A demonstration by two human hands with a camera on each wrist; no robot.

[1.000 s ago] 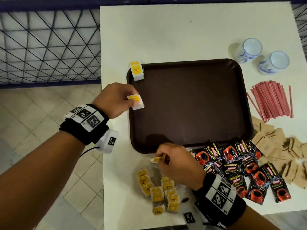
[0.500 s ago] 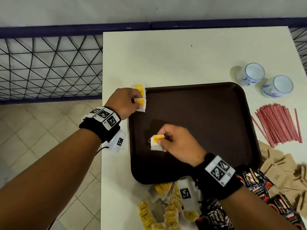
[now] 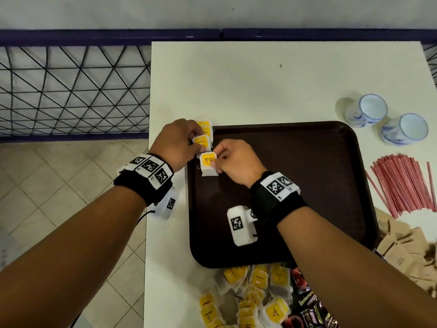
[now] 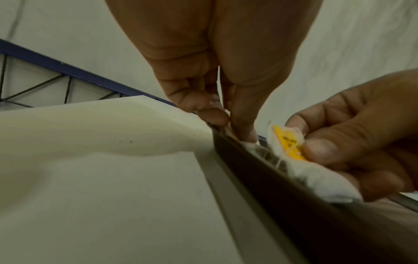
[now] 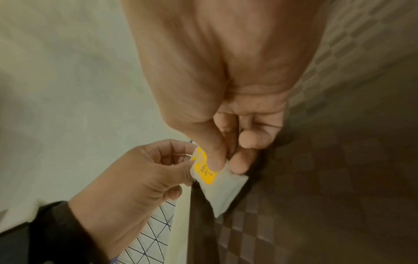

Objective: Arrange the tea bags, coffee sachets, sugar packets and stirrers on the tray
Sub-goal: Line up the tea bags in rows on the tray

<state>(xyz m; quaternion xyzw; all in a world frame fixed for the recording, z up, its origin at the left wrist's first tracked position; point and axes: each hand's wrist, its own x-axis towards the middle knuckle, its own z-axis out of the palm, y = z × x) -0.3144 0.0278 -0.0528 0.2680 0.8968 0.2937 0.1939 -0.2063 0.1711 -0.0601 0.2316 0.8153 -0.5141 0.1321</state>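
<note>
Many loose white tea bags with yellow tags (image 3: 257,287) lie heaped on the white desk (image 3: 272,84) at my six o'clock, just off the near rim of the dark brown plastic tray (image 3: 307,185); black and red coffee sachets (image 3: 307,304) sit against that heap toward five o'clock. Brown paper sugar packets (image 3: 402,252) are piled at four o'clock, off the tray, and the bundle of thin red stirrers (image 3: 404,183) lies at three o'clock on the desk.

Farther out, at the tray's left rim, my right hand (image 3: 236,162) pinches one tea bag (image 3: 208,164) between thumb and forefinger, its tag up and its pouch hanging just inside the rim. My left hand (image 3: 175,143), directly at eleven o'clock of it, pinches a second tea bag (image 3: 202,142), and a third tea bag (image 3: 205,125) lies beyond that at the tray's far left corner, overlapping the rim. I cannot tell from the wrist views whether either held bag already rests on the tray floor.

I judge the step to be laying a column of bags along the left edge. To do it well I would lower the right bag flat, tag facing up like its neighbours, with a slight overlap, and keep the left fingers steadying the bag above so it does not slide. The strings may snag, so I would release gently and lift straight up.

Two blue and white ceramic cups (image 3: 387,119) stand at one o'clock, well apart from the work.
</note>
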